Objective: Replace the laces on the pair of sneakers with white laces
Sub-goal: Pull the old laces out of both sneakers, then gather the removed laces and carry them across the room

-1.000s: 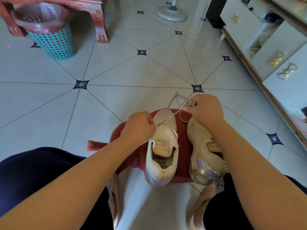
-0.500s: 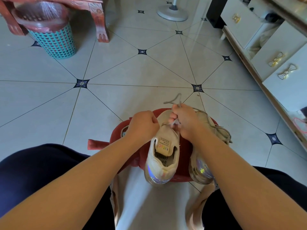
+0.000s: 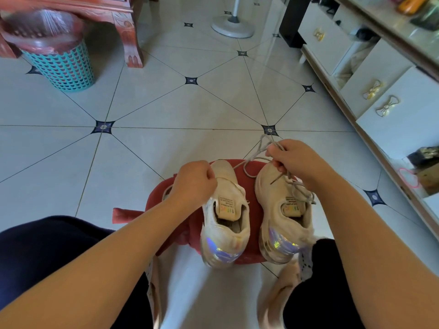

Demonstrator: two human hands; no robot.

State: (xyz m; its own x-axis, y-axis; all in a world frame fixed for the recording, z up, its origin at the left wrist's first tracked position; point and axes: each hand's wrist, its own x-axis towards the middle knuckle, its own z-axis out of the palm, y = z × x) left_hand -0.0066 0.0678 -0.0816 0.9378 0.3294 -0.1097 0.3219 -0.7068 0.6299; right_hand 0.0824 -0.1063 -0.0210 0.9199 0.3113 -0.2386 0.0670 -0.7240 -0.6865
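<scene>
Lace (image 3: 248,160) pinched by R hand (image 3: 297,162), L hand (image 3: 194,184) grips sneaker (image 3: 229,193).

Knit-cloth sneakers (image 3: 225,217) with iridescent glossy heels sit above glossy floor tiles (image 3: 166,105).

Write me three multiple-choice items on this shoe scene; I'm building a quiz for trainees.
1. Where is the teal wastebasket?
A) far left, by the carved wooden leg
B) against the white cabinet
C) beside the fan base

2. How many sneakers sit on the red stool?
A) one
B) two
C) three

3. What is the right hand doing?
A) lying open on a knee
B) holding scissors
C) pinching a grey lace

Answers: 1 A, it stands just left of that leg; 2 B, two lie side by side on it; 3 C, its curled fingers pinch the lace.
</scene>
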